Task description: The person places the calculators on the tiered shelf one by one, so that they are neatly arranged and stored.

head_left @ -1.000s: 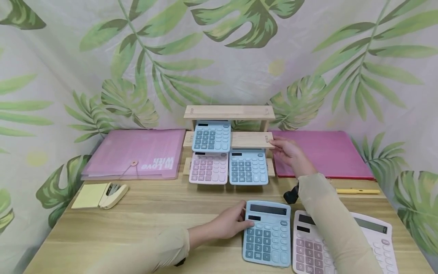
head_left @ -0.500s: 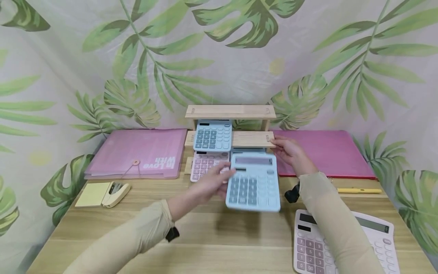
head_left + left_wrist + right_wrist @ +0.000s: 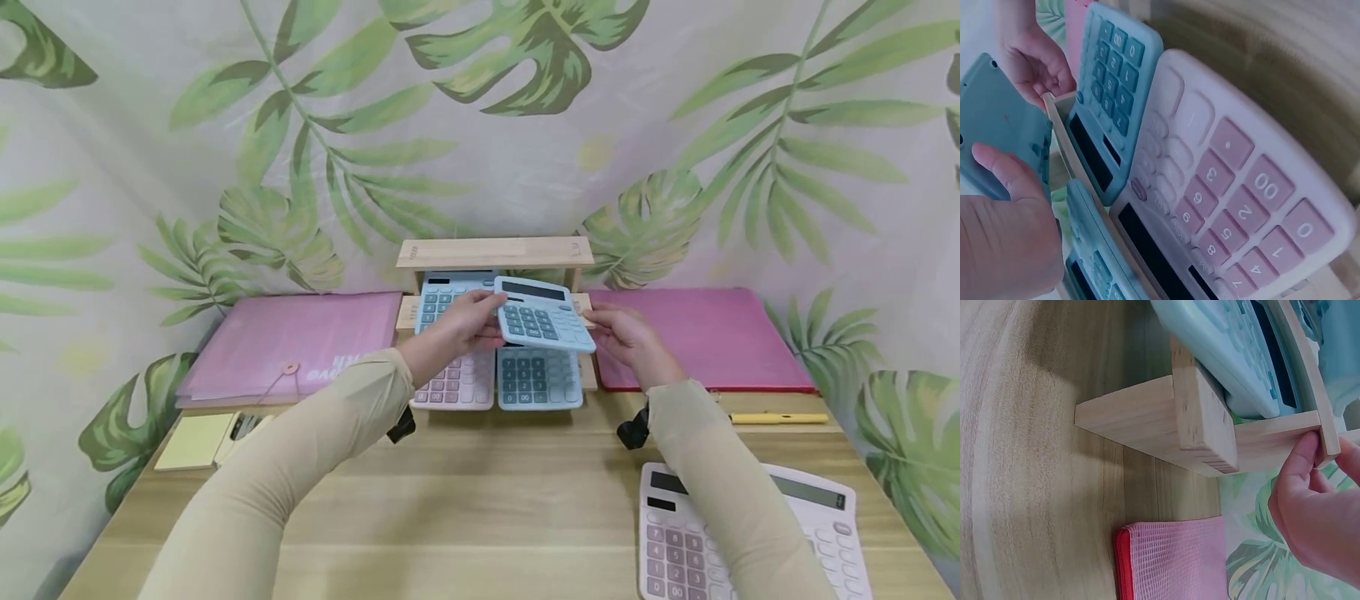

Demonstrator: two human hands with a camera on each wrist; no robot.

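Observation:
My left hand (image 3: 472,318) pinches a blue calculator (image 3: 543,321) by its left edge. The calculator hangs tilted in front of the middle tier of a wooden rack (image 3: 495,252); the left wrist view shows its back. At the right end of the middle board, my right hand (image 3: 628,340) grips the wood, fingers (image 3: 1300,462) against its end. Another blue calculator (image 3: 431,304) stands on the left of that tier, partly covered by my left hand. On the bottom tier sit a pink calculator (image 3: 1235,181) and a blue calculator (image 3: 538,383), side by side.
Two pink calculators (image 3: 678,542) lie at the front right, partly under my right sleeve. A pink folder (image 3: 285,342) is left of the rack, a red-edged pink pouch (image 3: 697,337) right. Yellow notes (image 3: 195,442) and a yellow pen (image 3: 780,418) lie at the sides.
My left hand has lifted the blue calculator off the table and carried it forward and up to the rack's middle tier. The right hand stays at the board's end.

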